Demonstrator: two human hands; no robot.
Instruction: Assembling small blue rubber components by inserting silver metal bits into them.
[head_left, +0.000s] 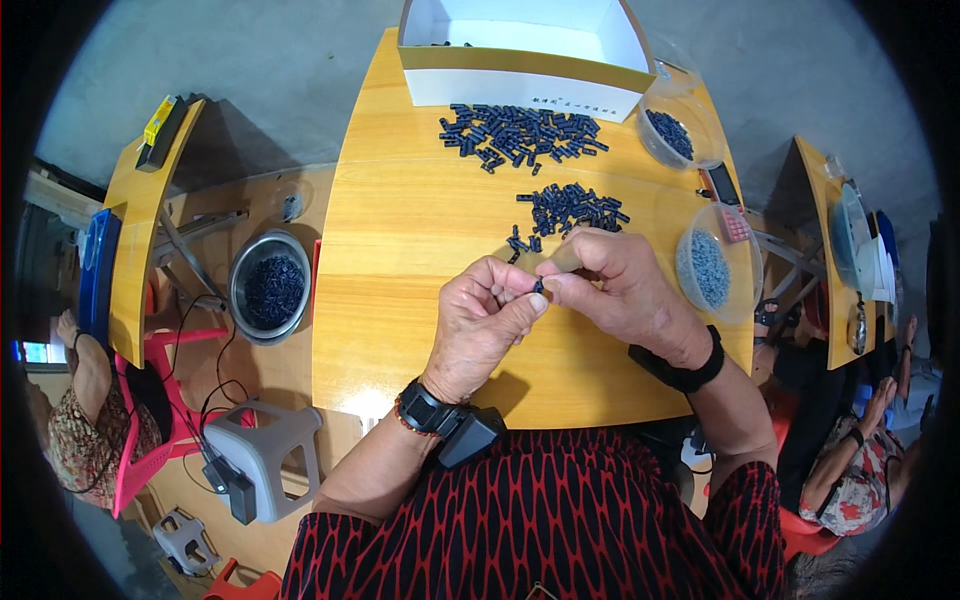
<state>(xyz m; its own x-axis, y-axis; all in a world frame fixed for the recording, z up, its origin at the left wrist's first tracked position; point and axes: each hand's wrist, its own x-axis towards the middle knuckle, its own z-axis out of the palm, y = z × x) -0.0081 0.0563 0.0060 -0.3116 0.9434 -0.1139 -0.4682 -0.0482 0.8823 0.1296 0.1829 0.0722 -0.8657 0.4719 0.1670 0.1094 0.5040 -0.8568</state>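
Observation:
My left hand [487,312] and my right hand [615,287] meet over the near part of the wooden table [380,270]. Between their pinched fingertips is a small black plastic part [539,286], mostly covered by the fingers. Just beyond the hands lies a small pile of short black tubular parts [580,208], with a few loose ones at its left side. A larger pile of similar black parts [520,133] spreads farther back, in front of a white and gold box [520,88].
At the right edge stand a clear tub of grey-blue small pieces [708,268] and a clear tub of dark parts [672,133]. A metal bowl [268,285] of dark parts sits left, below table height, near a grey stool [262,450]. Other people sit at both sides.

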